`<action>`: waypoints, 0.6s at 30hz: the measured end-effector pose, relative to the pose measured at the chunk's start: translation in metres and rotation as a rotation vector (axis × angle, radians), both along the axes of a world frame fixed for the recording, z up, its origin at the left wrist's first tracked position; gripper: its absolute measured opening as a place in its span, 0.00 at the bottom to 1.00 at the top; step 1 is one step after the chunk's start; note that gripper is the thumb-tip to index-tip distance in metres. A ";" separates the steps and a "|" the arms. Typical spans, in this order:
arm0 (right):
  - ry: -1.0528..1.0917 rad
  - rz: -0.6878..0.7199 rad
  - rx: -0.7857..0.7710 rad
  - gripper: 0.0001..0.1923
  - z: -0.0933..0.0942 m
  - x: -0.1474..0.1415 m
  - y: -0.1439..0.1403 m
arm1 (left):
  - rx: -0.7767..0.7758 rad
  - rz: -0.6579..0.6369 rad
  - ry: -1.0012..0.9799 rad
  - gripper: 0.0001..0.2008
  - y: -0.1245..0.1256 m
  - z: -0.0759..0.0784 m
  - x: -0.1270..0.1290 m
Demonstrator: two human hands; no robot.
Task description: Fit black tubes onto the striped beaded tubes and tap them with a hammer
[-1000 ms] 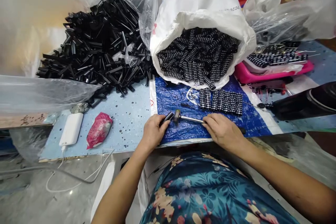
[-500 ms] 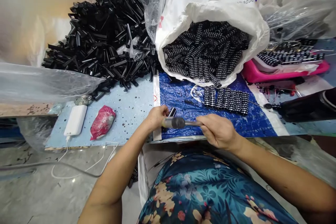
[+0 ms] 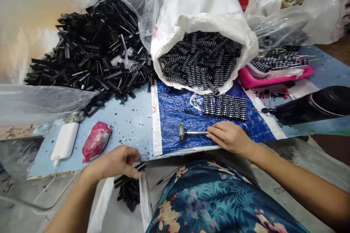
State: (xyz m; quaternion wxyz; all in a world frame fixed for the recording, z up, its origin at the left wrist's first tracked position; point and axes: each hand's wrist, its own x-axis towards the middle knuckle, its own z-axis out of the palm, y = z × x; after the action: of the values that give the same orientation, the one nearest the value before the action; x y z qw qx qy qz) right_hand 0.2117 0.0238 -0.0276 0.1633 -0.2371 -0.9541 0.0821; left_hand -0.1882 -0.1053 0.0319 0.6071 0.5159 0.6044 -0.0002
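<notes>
My left hand (image 3: 117, 163) is below the table's front edge, its fingers pinched on a black plastic piece (image 3: 141, 166). Under it hangs an open white bag (image 3: 102, 204) with dark ribbed pieces (image 3: 130, 196) inside. On the blue sheet (image 3: 172, 113), my right hand (image 3: 231, 136) is closed around the handle of a small hammer (image 3: 182, 133), whose head points left and rests on or just over the sheet. Just beyond that hand lies a row of black pieces with white markings (image 3: 225, 107).
A heap of black plastic pieces (image 3: 95, 51) fills the back left. A white sack (image 3: 161, 62) of patterned pieces stands behind the sheet. Right of it are a pink tray (image 3: 276, 82) and a black bottle (image 3: 308, 107). A white power bank (image 3: 65, 140) and red bundle (image 3: 96, 141) lie left.
My left hand has moved left and down, from the blue sheet to over the white bag, with the black piece. The hammer, blurred before, has come down to the sheet in my right hand.
</notes>
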 end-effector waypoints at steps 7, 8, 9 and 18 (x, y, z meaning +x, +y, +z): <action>-0.132 -0.142 -0.098 0.46 0.016 -0.018 0.080 | 0.767 0.864 0.051 0.18 0.067 -0.023 -0.010; -0.209 -0.141 -0.123 0.50 0.017 -0.020 0.090 | 0.905 0.971 0.213 0.16 0.088 -0.028 -0.017; -0.269 -0.136 -0.146 0.52 0.016 -0.022 0.097 | 1.007 1.019 0.368 0.14 0.109 -0.032 -0.028; -0.279 -0.135 -0.154 0.52 0.008 -0.027 0.105 | 0.871 0.569 0.804 0.10 0.207 -0.053 -0.085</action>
State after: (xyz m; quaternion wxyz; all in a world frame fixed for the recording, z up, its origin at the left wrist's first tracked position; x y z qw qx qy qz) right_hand 0.1845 0.1289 -0.0197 0.0158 -0.3213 -0.9404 0.1101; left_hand -0.2733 0.1021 -0.0214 0.0461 0.4944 0.8416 0.2123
